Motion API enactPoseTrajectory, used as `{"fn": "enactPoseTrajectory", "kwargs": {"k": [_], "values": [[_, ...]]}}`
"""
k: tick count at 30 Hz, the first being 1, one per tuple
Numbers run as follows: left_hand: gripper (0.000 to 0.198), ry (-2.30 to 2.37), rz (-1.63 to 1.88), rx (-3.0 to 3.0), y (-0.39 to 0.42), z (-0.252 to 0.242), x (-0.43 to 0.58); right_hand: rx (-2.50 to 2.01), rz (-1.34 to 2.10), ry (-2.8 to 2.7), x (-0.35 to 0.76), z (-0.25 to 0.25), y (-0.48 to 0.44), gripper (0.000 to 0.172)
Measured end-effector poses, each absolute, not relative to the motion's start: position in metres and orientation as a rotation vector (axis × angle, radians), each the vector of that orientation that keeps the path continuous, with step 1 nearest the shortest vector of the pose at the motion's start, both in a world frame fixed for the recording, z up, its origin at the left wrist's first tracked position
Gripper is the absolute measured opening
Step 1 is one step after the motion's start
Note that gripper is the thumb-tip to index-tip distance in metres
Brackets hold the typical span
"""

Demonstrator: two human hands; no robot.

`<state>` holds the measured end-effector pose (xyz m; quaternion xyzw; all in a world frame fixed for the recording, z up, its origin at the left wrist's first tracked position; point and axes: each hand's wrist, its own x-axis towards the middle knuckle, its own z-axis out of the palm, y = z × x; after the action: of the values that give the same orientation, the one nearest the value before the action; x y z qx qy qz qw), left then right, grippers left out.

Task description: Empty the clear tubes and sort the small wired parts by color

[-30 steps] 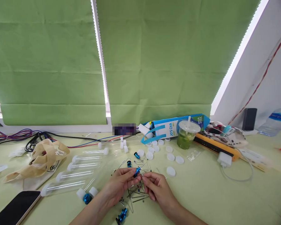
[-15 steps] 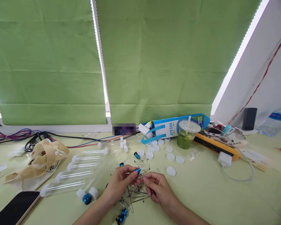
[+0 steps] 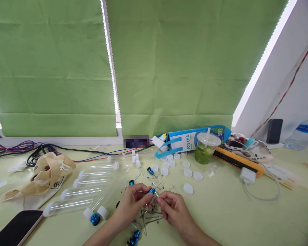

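Observation:
My left hand [image 3: 133, 201] is closed, pinching a small blue metal fitting [image 3: 152, 191] between thumb and fingers. My right hand [image 3: 175, 209] is closed on a thin metal rod [image 3: 156, 194] whose far end meets the fitting; whether it sits inside cannot be made out. Below and between the hands lie several loose metal rods and hex keys [image 3: 154, 220], partly hidden by my fingers. Other blue fittings with black ends lie around: one beyond the hands [image 3: 150, 171], one near the front edge [image 3: 133, 237], and another at the left [image 3: 94, 219].
Clear tubes [image 3: 79, 193] with white caps lie at the left, beside a phone [image 3: 17, 227] and a beige cloth bag [image 3: 51, 167]. White discs [image 3: 188, 188] are scattered beyond my right hand. A drink cup [image 3: 204, 150], an orange power strip [image 3: 236, 160] and a white charger [image 3: 247, 175] stand farther right.
Both hands stay together at the blue fitting, with the rod against it. My right hand's fingers have shifted slightly on the rod. The view has moved a little.

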<state>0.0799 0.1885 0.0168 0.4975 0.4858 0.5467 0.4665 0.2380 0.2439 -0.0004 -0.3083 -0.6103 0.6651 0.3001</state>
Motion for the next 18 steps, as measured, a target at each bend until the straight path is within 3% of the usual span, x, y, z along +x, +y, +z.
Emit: {"fn": "enactPoseTrajectory", "kwargs": {"k": [10,12,18], "values": [[0.025,1.260,1.339,1.185,0.184,0.022,0.086,-0.705,0.854,-2.134,0.248,0.011,0.230,0.026],[0.025,1.305,1.357,1.200,0.183,0.023,0.088,-0.702,0.932,-2.097,0.248,0.012,0.231,0.026],[0.018,1.398,1.406,1.468,0.178,0.025,0.089,-0.828,1.759,-1.606,0.242,0.009,0.240,0.031]]}}
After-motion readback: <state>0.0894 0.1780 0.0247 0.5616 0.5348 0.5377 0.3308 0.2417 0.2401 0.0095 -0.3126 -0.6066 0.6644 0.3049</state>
